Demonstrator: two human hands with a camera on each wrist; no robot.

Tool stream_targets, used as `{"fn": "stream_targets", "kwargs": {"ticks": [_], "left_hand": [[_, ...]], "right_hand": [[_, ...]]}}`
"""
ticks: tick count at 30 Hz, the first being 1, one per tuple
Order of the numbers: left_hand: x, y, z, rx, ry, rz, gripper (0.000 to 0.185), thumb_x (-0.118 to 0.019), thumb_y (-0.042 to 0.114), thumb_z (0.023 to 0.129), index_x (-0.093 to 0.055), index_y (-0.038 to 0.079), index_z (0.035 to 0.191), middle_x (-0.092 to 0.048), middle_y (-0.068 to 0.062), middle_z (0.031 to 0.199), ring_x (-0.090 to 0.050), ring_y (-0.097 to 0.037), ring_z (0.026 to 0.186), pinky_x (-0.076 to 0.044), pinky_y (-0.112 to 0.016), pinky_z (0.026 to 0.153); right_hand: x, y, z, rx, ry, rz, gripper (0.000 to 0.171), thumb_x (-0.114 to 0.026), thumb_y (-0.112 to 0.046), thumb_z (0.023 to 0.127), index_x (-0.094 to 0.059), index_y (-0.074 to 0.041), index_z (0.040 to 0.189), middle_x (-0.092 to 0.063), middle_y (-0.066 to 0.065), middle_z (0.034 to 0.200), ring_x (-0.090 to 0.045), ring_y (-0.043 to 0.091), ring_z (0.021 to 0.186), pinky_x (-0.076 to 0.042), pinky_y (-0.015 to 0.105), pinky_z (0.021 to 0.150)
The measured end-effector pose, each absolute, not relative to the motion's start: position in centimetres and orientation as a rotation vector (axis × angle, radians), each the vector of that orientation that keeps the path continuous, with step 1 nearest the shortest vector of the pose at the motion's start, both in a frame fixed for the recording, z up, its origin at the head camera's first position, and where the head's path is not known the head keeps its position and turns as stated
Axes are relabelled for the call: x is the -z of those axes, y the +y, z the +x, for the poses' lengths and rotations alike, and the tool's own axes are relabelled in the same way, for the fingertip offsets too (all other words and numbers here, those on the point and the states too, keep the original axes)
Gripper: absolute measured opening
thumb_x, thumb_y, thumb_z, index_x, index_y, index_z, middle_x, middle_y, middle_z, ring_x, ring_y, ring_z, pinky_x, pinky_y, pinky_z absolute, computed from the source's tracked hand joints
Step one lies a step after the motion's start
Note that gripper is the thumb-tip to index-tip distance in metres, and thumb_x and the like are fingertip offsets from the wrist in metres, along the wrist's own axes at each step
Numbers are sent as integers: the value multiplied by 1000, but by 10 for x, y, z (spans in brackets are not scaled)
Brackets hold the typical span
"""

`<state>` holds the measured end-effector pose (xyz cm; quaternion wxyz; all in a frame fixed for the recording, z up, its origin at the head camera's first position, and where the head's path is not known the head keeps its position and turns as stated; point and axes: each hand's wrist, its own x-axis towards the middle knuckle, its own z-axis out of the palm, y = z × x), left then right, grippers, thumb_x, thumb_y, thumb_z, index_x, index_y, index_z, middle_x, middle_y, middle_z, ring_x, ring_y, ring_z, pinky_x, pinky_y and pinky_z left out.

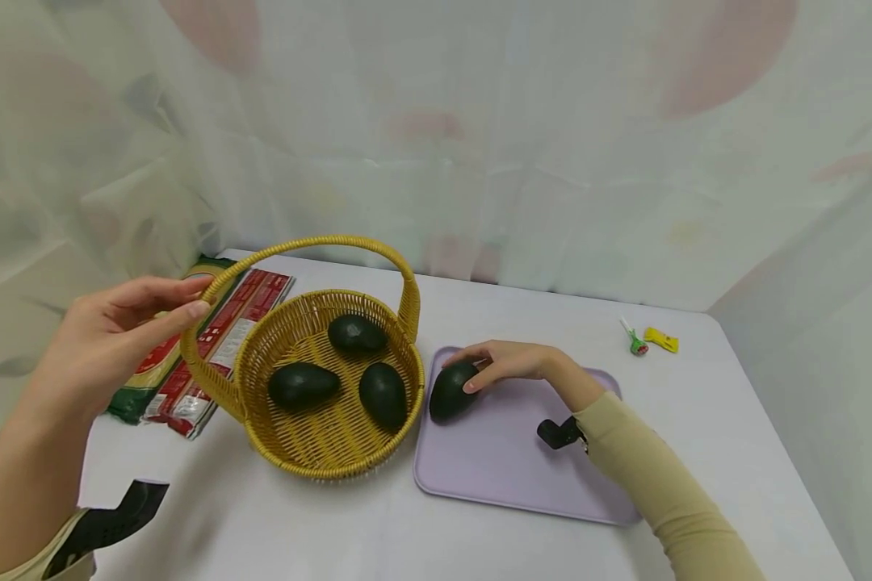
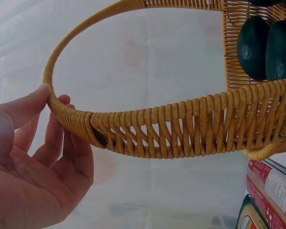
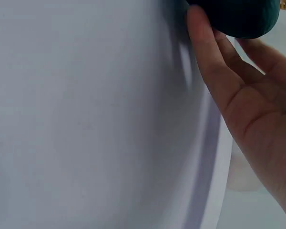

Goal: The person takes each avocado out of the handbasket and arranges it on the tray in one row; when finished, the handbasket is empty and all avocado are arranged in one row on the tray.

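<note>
On the lilac tray point(image 1: 509, 476), right hand's point(image 1: 512, 363) grip curls round a dark, seemingly pebbly avocado point(image 1: 452, 390).

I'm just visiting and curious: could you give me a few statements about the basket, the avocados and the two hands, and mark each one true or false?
1. Three avocados lie in the basket. True.
2. The right hand touches an avocado on the purple tray. True.
3. The left hand holds a knife. False: its fingers touch the basket's handle.
4. The basket stands on the tray. False: it stands on the table, left of the tray.
5. Packets lie left of the basket. True.
6. The tray holds two avocados. False: only one.
</note>
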<state>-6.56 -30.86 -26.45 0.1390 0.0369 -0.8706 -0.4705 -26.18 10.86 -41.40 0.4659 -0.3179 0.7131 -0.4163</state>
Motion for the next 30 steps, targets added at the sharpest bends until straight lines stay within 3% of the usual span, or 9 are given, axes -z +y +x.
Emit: {"fn": "stream_targets", "kwargs": {"ticks": [6,13,17,30], "left_hand": [[266,-309,-66,1358,-2511,94,24,-66,14,94,-70,13,118,-63,27,111,-54,-5,94,-43,-12,67],[266,-309,-66,1357,-2507,92,25,-66,14,94,-69,12,119,-64,26,110,-54,-6,92,-43,-13,64],[266,-309,-66,1366,-2501,96,25,-66,13,94,-70,14,119,-64,26,110,-53,-6,91,-41,-16,61],[265,-310,-66,1364,-2519,105,25,-66,15,94,-69,15,120,-64,26,109,-55,-4,94,-45,-12,69]], "right_hand": [[416,104,-262,1031,1760,-756,56,-70,-23,89,-48,-7,138,-55,7,131,-57,20,108,-51,37,86],[413,103,-262,984,1824,-772,57,-68,-31,90,-49,-13,141,-53,5,134,-63,24,95,-50,37,86],[415,102,-262,1005,1814,-798,55,-68,-31,91,-50,-16,141,-52,4,137,-61,21,102,-50,37,88],[415,102,-262,1010,1838,-887,56,-65,-30,93,-47,-18,144,-44,-3,146,-43,18,131,-46,37,97]]}}
